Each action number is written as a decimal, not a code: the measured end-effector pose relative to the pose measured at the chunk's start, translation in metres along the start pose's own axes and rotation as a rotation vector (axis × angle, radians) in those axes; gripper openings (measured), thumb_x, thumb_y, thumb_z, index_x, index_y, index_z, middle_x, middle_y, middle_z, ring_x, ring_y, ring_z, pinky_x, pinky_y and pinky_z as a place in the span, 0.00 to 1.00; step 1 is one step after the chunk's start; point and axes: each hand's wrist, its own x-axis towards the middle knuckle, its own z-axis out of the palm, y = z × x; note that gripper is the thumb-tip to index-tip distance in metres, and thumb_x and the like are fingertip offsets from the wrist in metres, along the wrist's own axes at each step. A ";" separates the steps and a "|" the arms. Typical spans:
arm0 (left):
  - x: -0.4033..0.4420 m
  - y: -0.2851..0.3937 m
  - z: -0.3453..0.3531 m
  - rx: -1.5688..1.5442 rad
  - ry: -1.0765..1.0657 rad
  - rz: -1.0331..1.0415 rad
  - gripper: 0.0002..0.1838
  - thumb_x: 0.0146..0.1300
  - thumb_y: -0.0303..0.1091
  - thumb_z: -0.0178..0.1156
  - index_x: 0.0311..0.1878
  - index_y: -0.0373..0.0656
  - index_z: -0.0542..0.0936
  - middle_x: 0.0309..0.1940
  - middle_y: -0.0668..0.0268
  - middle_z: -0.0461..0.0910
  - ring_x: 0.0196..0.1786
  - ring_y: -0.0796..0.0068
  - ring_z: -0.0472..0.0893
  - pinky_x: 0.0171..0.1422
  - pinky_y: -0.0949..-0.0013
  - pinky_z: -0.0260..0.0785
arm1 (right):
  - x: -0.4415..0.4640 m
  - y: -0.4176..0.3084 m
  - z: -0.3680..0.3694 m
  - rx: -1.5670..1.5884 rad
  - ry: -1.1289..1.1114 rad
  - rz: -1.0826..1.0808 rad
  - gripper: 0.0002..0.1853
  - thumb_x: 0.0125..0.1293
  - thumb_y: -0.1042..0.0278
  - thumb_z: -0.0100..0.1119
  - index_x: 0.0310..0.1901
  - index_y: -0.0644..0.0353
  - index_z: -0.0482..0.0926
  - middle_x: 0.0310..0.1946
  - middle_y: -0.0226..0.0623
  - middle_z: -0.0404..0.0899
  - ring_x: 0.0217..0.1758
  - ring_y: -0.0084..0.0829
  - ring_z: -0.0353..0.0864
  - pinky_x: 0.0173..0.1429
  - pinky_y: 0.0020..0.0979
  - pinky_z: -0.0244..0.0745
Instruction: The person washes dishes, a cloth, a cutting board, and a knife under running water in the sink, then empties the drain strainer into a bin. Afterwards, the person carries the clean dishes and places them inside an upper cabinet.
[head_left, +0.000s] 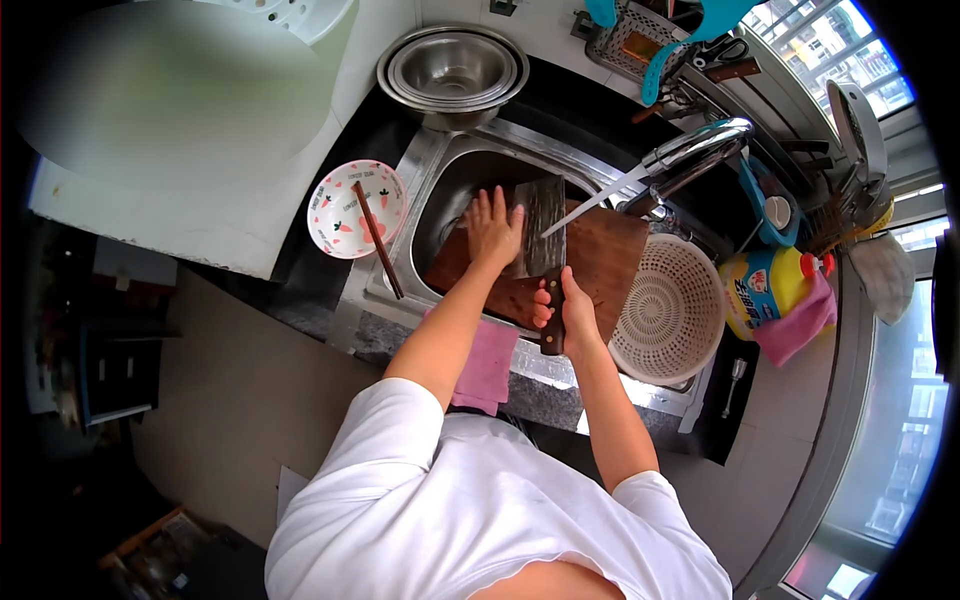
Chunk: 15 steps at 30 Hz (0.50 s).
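We face a cleaver (pixel 545 228) over a cutting board (pixel 610 250) at the sink (pixel 424 165), bowl (pixel 338 218) left, colander (pixel 668 308) right, nested basins (pixel 455 68) behind.

The cleaver (pixel 543 205) covers part of the cutting board (pixel 612 250). The upper frame edge crops the white perforated basket (pixel 332 10).

Hand count: 2, left hand (pixel 494 232) and right hand (pixel 575 308). At them: 1 cleaver (pixel 546 225), 1 cutting board (pixel 612 245). Left of hands: 1 patterned bowl (pixel 335 215); chopsticks (pixel 377 240), exact count unclear. Beyond hands: steel bowls (pixel 455 72), nested, at least 2; 1 faucet (pixel 700 142). Right of hands: 1 colander (pixel 668 308), 1 yellow bottle (pixel 788 285). Pink cloths (pixel 487 365): 2.
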 end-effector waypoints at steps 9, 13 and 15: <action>-0.010 0.056 0.008 -0.097 -0.339 0.097 0.35 0.62 0.57 0.39 0.64 0.39 0.58 0.65 0.51 0.54 0.67 0.52 0.52 0.70 0.55 0.40 | 0.027 0.016 -0.020 0.156 -0.126 0.194 0.22 0.69 0.47 0.32 0.33 0.60 0.64 0.18 0.28 0.64 0.15 0.22 0.59 0.19 0.25 0.60; -0.005 0.048 0.007 0.009 -0.309 0.074 0.36 0.62 0.59 0.34 0.64 0.39 0.56 0.66 0.55 0.52 0.69 0.59 0.51 0.71 0.58 0.37 | 0.007 0.019 -0.019 0.213 -0.129 0.252 0.22 0.69 0.47 0.32 0.33 0.60 0.64 0.18 0.29 0.63 0.15 0.22 0.58 0.19 0.24 0.58; 0.006 0.045 0.004 0.005 -0.307 0.063 0.36 0.62 0.58 0.35 0.64 0.38 0.57 0.66 0.55 0.52 0.69 0.60 0.51 0.71 0.59 0.36 | -0.006 0.016 -0.020 0.226 -0.145 0.273 0.22 0.69 0.47 0.33 0.34 0.61 0.64 0.18 0.29 0.63 0.15 0.22 0.58 0.19 0.24 0.57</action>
